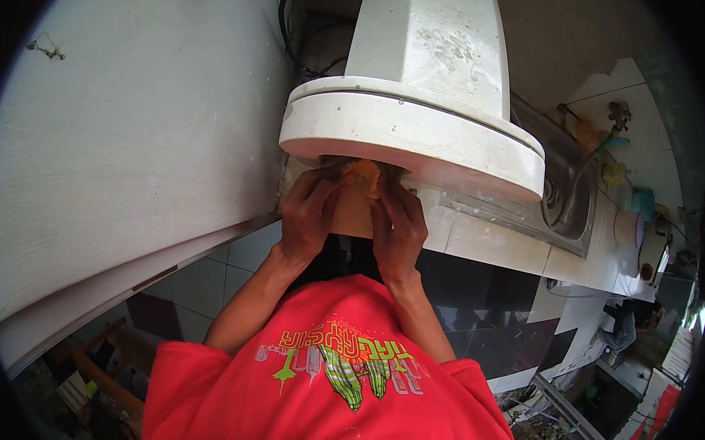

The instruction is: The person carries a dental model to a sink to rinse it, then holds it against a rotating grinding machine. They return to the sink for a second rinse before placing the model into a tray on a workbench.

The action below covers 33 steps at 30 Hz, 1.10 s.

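An orange lump of food (362, 176) lies at the far end of a wooden board (353, 214) on the tiled counter. It is partly hidden under a white overhanging hood-like body (411, 132). My left hand (305, 216) reaches in from the left with its fingertips on the lump's left side. My right hand (399, 228) comes in from the right, its fingers curled on the lump's right side. Both hands rest over the board, close together. My red printed shirt (330, 376) fills the bottom of the view.
A steel sink (567, 199) is set in the white tiled counter (485, 241) to the right, with cups and bottles (631, 224) beyond it. A large white panel (127, 147) stands on the left. The counter front is dark tile (475, 296).
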{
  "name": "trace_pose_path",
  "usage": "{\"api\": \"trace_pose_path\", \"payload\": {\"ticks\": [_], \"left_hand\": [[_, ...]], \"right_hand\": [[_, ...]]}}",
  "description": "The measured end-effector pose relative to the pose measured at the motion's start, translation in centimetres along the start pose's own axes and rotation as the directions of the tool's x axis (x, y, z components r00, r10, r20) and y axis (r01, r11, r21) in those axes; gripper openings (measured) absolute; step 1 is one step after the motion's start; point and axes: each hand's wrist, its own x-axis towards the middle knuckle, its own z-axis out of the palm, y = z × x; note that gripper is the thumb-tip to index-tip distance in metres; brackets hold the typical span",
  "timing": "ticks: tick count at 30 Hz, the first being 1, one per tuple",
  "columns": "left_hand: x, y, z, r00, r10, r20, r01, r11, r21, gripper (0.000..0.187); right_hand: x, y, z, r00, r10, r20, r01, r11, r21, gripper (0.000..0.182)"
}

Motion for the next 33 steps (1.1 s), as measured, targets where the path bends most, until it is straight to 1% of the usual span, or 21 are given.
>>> {"api": "trace_pose_path", "payload": {"ticks": [5,7,10,15,20,22,27,33], "left_hand": [[0.15,0.40,-0.16,0.999,-0.032,0.021,0.032,0.999,-0.013,0.021],[0.23,0.30,-0.03,1.000,-0.014,0.005,0.014,1.000,-0.023,0.021],[0.29,0.32,0.11,1.000,-0.028,-0.015,0.027,0.999,-0.026,0.019],[0.05,0.00,0.37,0.999,-0.035,-0.021,0.035,0.999,-0.022,0.021],[0.29,0.36,0.22,0.999,-0.035,-0.015,0.035,0.999,-0.018,0.022],[0.30,0.50,0.23,0.998,-0.062,-0.012,0.062,0.998,-0.020,0.020],[0.53,0.58,0.31,0.998,-0.055,-0.030,0.055,0.998,-0.002,0.020],[0.80,0.35,0.62,0.998,-0.056,-0.028,0.056,0.998,-0.002,0.019]], "right_hand": [[-0.03,0.24,0.14,1.000,-0.010,0.004,0.010,1.000,0.005,0.039],[0.01,0.26,0.14,1.000,-0.015,0.004,0.015,1.000,0.002,0.039],[0.05,0.17,0.11,1.000,0.002,0.019,-0.002,1.000,0.004,0.037],[-0.01,0.24,0.27,1.000,0.022,0.007,-0.022,1.000,-0.004,0.033],[0.15,0.00,0.39,1.000,0.031,0.002,-0.031,0.999,-0.005,0.032],[0.16,0.01,0.50,0.999,0.038,-0.001,-0.038,0.999,0.000,0.032],[0.12,0.02,0.74,1.000,0.011,-0.023,-0.012,1.000,-0.023,0.030],[0.01,-0.24,0.97,0.999,0.032,-0.030,-0.033,0.999,-0.018,0.030]]}}
